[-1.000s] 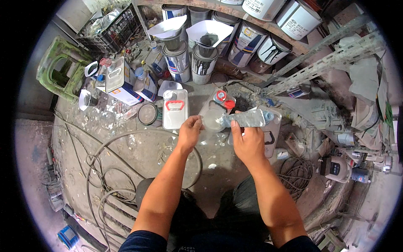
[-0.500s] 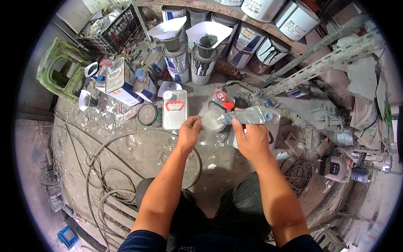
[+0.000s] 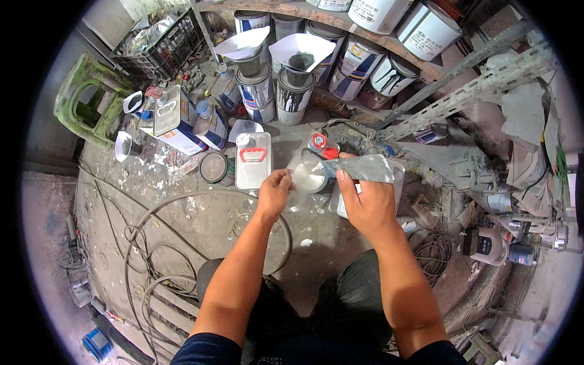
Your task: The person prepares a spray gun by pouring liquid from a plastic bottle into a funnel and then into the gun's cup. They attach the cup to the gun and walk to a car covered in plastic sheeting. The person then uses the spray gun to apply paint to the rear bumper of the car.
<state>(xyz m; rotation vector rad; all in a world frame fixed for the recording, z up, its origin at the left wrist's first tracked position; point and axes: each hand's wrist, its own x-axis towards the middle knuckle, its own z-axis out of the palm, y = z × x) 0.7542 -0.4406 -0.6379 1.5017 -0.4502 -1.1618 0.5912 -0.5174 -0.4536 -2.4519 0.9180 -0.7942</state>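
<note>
My left hand (image 3: 275,193) pinches the rim of a clear cup (image 3: 311,190) from its left side. Pale, whitish liquid (image 3: 309,176) lies in the cup. In my right hand (image 3: 372,204), thumb on top, is a wide, flat grey stirring stick (image 3: 370,168), stained with paint. One end of the stick reaches over the cup's right rim, and the wide end points right. Beyond the cup stands a metal can (image 3: 317,142) with red caps. Left of the cup is a rectangular tin (image 3: 253,173) with a red handle. Another tin (image 3: 338,201) sits partly hidden under my right hand.
Paint cans (image 3: 294,97) topped with paper funnels (image 3: 302,50) stand at the back, below a loaded shelf (image 3: 420,58). Solvent tins (image 3: 176,131) and an open can (image 3: 214,166) are at the left. A hose (image 3: 146,210) loops over the floor; cable (image 3: 433,252) coils at right.
The stirring stick has turned in my right hand: its broad face now shows, and the hole near its outer end no longer does. My left hand stays on the cup.
</note>
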